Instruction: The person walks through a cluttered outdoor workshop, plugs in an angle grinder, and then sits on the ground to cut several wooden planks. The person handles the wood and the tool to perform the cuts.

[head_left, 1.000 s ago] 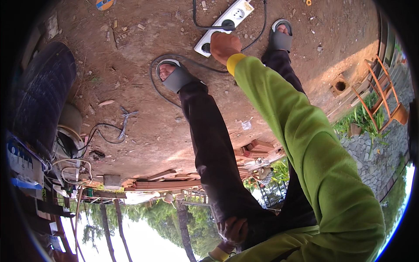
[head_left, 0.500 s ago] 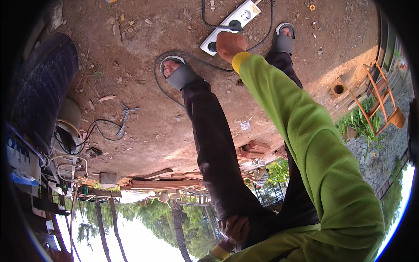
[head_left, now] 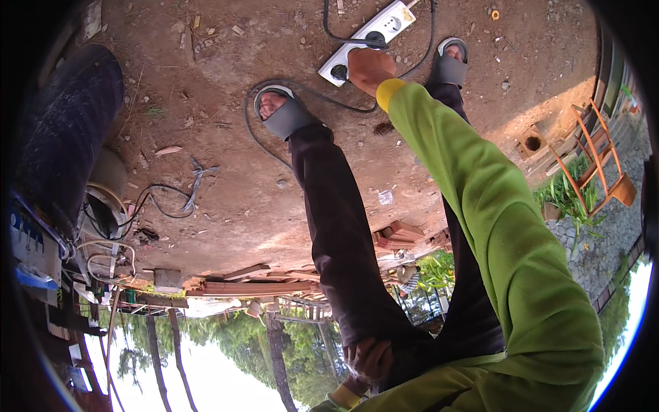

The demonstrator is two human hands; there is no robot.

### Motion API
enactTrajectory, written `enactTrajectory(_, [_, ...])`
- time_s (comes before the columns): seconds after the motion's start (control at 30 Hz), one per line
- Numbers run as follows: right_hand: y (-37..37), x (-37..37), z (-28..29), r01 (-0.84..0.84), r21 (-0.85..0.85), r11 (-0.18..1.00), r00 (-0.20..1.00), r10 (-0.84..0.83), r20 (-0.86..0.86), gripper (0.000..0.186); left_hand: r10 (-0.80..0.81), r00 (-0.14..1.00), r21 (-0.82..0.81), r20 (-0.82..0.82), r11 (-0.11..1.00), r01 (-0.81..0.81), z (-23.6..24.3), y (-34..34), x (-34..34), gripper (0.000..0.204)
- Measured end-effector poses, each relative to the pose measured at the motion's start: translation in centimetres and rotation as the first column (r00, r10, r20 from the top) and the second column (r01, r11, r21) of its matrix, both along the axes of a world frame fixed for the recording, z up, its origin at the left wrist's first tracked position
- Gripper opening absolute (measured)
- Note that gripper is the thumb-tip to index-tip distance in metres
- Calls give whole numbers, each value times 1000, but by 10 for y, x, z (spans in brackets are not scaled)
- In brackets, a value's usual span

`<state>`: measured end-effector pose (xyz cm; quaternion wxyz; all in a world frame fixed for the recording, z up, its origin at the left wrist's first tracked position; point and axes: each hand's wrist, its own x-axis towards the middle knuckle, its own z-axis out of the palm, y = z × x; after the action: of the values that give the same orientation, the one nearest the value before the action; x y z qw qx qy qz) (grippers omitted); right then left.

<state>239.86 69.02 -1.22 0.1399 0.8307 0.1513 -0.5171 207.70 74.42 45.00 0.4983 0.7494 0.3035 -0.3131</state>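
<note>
My right hand [head_left: 371,69] reaches out over the ground to a white power strip [head_left: 399,19]. Its fingers are closed against the strip's middle, and what they grip is hidden behind the hand. A black plug [head_left: 375,39] sits in the strip just beyond the fingers, and a dark round piece [head_left: 338,72] shows at the near end. One socket at the far end is bare. A dark cable [head_left: 329,100] runs across the dirt and passes under my right wrist. My left hand [head_left: 368,358] rests on my left thigh, fingers laid over the dark trousers, holding nothing visible.
My sandalled feet [head_left: 287,118] stand on bare dirt either side of the strip. At left are a big dark cylinder [head_left: 68,130] and a tangled black cord [head_left: 175,206]. Stacked planks [head_left: 254,288] lie behind. An orange metal frame [head_left: 600,161] and a hollow block [head_left: 531,142] are at right.
My right hand and cuff have shifted slightly to the right, still at the power strip. The whole view has moved a little. My left hand stays on the thigh.
</note>
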Motion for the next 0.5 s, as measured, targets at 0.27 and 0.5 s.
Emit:
enactTrajectory(0.27, [-9,1,-7,-39,72,997,999,41,-19,24,39,999,-31,1,999,-39,0,-1,0,24])
enactTrajectory(0.5, [-9,1,-5,-28,38,999,1000,29,-8,25,19,1000,-44,1,999,-19,3,1,-2,25])
